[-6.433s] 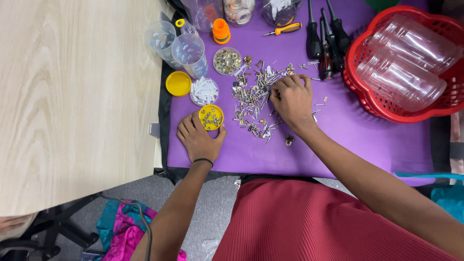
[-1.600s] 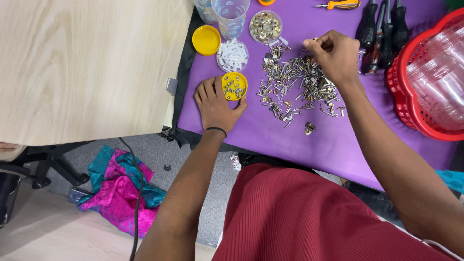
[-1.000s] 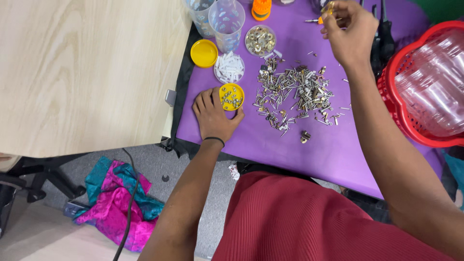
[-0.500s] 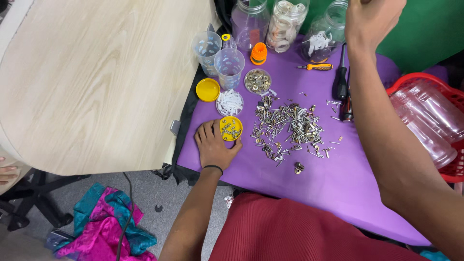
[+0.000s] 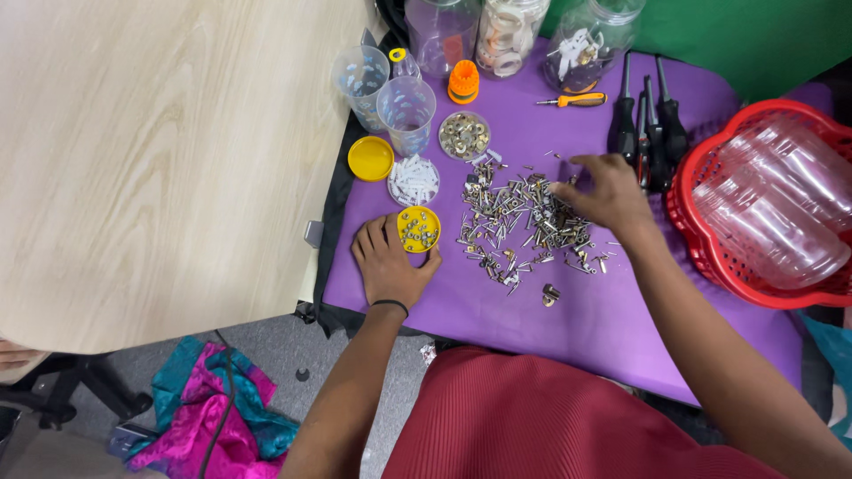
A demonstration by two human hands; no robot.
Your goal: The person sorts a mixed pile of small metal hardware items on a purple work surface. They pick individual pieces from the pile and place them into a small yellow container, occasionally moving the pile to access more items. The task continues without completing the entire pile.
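Left hand: the left hand (image 5: 388, 264) lies flat on the purple surface (image 5: 621, 319), fingers relaxed and curved around a small yellow lid (image 5: 418, 230) of nuts, touching its rim.
Pile: loose screws (image 5: 519, 226) lie between the two hands.
Right hand: the right hand (image 5: 603, 191) rests on the pile's far edge, fingers bent down into the screws; whether they pinch one cannot be told.
Beyond those fingers: black screwdrivers (image 5: 648, 120), then a red basket (image 5: 710, 239).

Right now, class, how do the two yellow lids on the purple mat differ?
The yellow lid by the left hand holds small metal nuts; the other yellow lid looks empty. The left hand touches the first; nothing touches the second, which lies at the mat's edge. Both are round, yellow and open side up.
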